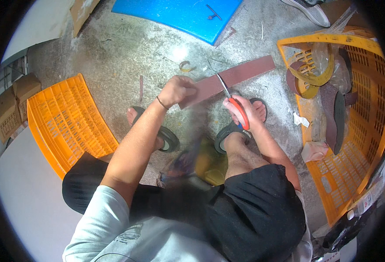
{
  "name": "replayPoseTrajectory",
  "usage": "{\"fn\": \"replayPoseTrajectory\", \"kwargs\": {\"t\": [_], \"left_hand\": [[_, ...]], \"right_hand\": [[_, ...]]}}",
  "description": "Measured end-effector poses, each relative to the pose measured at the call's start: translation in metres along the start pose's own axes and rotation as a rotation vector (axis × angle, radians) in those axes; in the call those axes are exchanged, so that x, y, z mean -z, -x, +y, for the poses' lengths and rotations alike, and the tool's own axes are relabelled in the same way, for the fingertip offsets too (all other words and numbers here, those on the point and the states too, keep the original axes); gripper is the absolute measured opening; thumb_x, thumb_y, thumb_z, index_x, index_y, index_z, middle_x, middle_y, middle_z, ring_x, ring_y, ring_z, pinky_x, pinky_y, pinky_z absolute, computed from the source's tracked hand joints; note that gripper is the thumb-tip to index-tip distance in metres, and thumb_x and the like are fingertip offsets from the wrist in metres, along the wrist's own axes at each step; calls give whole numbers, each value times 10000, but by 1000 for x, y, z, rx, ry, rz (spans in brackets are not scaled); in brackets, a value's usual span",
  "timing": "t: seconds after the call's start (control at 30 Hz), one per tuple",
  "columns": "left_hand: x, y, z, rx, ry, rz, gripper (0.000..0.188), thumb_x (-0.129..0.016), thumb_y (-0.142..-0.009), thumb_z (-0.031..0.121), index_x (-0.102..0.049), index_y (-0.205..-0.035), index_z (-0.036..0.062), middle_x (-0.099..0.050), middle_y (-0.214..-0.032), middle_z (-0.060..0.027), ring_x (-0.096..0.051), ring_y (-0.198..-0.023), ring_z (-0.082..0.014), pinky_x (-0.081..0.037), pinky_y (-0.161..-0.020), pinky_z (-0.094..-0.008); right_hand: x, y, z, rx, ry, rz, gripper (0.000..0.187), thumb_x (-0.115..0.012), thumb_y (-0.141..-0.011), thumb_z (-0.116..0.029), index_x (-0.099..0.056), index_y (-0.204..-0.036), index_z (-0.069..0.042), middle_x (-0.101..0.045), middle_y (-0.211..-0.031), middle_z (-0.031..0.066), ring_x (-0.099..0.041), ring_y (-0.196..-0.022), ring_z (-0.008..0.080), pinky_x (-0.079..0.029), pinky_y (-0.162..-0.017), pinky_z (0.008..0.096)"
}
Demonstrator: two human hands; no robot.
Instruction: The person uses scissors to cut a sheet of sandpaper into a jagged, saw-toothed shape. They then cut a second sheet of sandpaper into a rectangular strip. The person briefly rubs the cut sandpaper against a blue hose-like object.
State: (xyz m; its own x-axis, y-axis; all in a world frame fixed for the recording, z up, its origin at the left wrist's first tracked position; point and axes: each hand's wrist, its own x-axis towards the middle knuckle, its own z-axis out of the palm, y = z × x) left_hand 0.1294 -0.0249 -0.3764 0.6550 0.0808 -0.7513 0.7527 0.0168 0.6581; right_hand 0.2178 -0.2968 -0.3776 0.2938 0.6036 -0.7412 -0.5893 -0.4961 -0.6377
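Note:
A long reddish-brown strip of what looks like sandpaper (249,71) stretches slantwise in front of me, its far end up to the right. My left hand (178,91) pinches the near left end between thumb and fingers. In my right hand (247,111) are scissors (239,111) with orange-red handles, my fingers wrapped round the grips. Their blades reach up and left across the middle of the strip. Whether the blades have bitten into it I cannot tell. Part of the grip is hidden behind my fingers.
An orange plastic crate (332,174) at the right holds curled abrasive strips (332,109). Another orange crate (70,122) stands at the left. A blue panel (179,17) with a small dark T-shaped tool (213,13) lies ahead. Narrow offcuts (141,88) are scattered on the concrete floor.

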Motion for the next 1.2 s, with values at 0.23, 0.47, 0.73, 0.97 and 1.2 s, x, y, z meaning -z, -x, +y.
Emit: {"fn": "replayPoseTrajectory", "kwargs": {"t": [0.23,0.47,0.73,0.97,1.2], "left_hand": [[1,3,12,-44,-62,-36,85,-668,-849,-15,-684,-932,-10,-693,-799,-30,-619,-663,-84,-504,-585,-246],[4,9,11,-3,7,-14,133,-704,-791,62,-714,-902,-12,-708,-791,-54,-645,-719,-125,-531,-663,-280],[9,2,35,-19,-212,-201,267,-714,-876,208,-684,-993,-30,-691,-867,-65,-626,-790,-142,-502,-715,-290],[-19,-16,28,-51,19,-158,127,-694,-898,141,-695,-930,18,-675,-777,11,-595,-665,-70,-469,-608,-248],[-15,-8,34,-81,-151,-135,95,-668,-867,93,-694,-826,10,-654,-725,16,-573,-647,-58,-459,-583,-246]], "right_hand": [[4,-6,-6,-59,-120,-32,205,-649,-955,-265,-568,-1030,-92,-463,-707,-63,-410,-486,44,-329,-417,207],[-1,2,-14,29,100,73,226,-664,-942,-270,-602,-985,-58,-482,-646,-43,-426,-432,56,-356,-367,239],[-13,12,-8,150,102,73,165,-646,-954,-211,-606,-976,-53,-506,-647,-34,-449,-430,58,-360,-376,238],[-13,6,-10,50,-140,53,228,-656,-945,-266,-618,-1005,-49,-544,-668,-14,-502,-538,67,-410,-481,242],[-16,6,-11,43,-95,-6,226,-633,-966,-235,-568,-1089,-57,-460,-723,-51,-442,-543,48,-383,-494,217]]}}
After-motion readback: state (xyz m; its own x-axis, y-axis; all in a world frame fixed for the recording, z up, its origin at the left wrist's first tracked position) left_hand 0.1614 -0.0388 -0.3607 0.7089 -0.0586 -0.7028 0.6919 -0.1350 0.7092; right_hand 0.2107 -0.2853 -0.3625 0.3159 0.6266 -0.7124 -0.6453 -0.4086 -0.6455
